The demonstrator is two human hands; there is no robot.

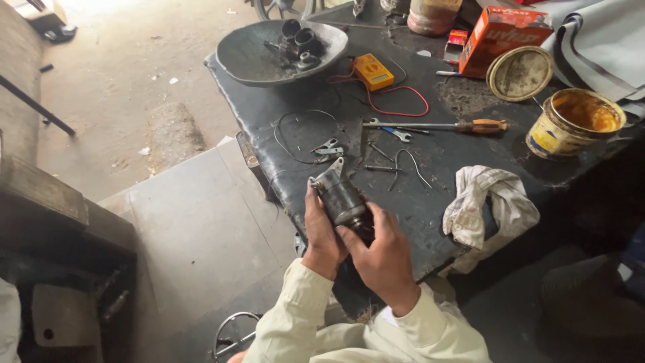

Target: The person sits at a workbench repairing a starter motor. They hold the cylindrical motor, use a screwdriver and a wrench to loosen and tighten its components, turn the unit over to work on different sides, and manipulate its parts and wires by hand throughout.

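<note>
Workshop desk [430, 195], black and grease-stained, carries a dished grey metal pan [248, 57], an open yellow grease tin [574, 124] and a wooden-handled screwdriver [437, 126]. Over its near edge, both hands clasp a dark cylindrical motor body [341, 198]: left hand [321, 238] wraps its side, right hand [383, 259] cups the lower end. Advisable: grip firm, body steadied above the desk.

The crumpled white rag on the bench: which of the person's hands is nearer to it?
Right. The right hand grips the motor part just left of the rag; the left hand is farther, on the part's other side.
</note>
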